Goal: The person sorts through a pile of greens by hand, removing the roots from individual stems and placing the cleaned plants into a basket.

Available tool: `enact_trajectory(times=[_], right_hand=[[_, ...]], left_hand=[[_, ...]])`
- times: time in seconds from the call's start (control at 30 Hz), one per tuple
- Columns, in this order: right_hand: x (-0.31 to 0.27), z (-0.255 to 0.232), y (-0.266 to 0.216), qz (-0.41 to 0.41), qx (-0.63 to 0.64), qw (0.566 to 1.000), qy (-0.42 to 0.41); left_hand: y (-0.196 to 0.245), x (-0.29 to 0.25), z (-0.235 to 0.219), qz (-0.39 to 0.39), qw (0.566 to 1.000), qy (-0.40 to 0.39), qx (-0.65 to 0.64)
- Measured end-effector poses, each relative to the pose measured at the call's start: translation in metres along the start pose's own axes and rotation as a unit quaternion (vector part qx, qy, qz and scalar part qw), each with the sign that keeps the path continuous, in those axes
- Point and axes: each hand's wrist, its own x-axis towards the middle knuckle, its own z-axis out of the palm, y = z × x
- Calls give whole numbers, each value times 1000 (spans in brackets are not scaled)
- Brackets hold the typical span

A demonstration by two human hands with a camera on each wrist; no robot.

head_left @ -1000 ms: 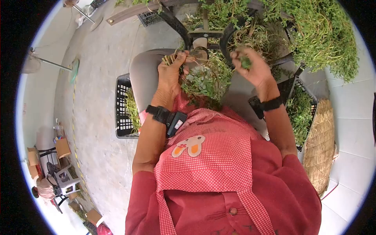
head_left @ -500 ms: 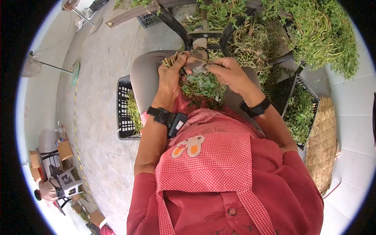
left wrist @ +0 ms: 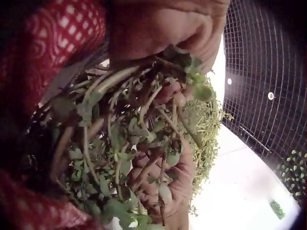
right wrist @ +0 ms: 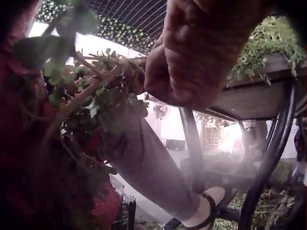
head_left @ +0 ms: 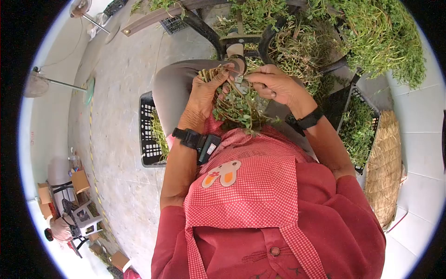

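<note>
In the head view the left hand (head_left: 204,95) grips a bunch of leafy green stems (head_left: 237,109) near their cut ends, above the lap. The leaves hang toward the apron. Close on its right, the right hand (head_left: 278,88) has its fingers curled, thumb and forefinger pinched at the stems' upper side. The left wrist view shows the bunch (left wrist: 115,163) below the left hand (left wrist: 168,38), with the right hand (left wrist: 168,177) behind the leaves. In the right wrist view a thick stem (right wrist: 86,96) runs to the right hand's (right wrist: 196,57) fingertips, which are partly hidden.
Greens (head_left: 385,42) lie heaped on a table at the upper right, with loose stems (head_left: 302,51) on the floor beneath. Black crates stand at left (head_left: 147,130) and right (head_left: 357,130), both holding greens. A straw mat (head_left: 383,172) is beside the right crate.
The right hand has come back from the right to beside the left hand, and its fingers now meet at the stems. A long stem hangs across the bunch toward the apron. The left hand stays nearly in place.
</note>
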Motion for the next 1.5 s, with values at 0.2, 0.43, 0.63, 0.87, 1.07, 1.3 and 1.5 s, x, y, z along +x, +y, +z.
enact_trajectory(times=[0.2,0.43,0.63,0.87,1.07,1.3,1.5], right_hand=[[3,0,4,30,-30,999,11],[16,-11,8,-163,-496,847,104],[23,-59,13,-112,200,961,157],[-25,-31,-3,-75,61,990,106],[-24,-19,20,-184,-309,917,174],[-14,-15,25,-174,-393,882,193],[0,-35,24,-60,-107,933,338]], left_hand=[[-2,0,-1,8,1000,-5,17],[-2,0,0,22,996,58,58],[-1,0,-5,48,993,105,38],[5,2,2,29,983,179,-33],[-2,8,-5,42,985,161,-51],[0,5,1,45,984,169,-37],[0,4,-1,53,982,174,-59]])
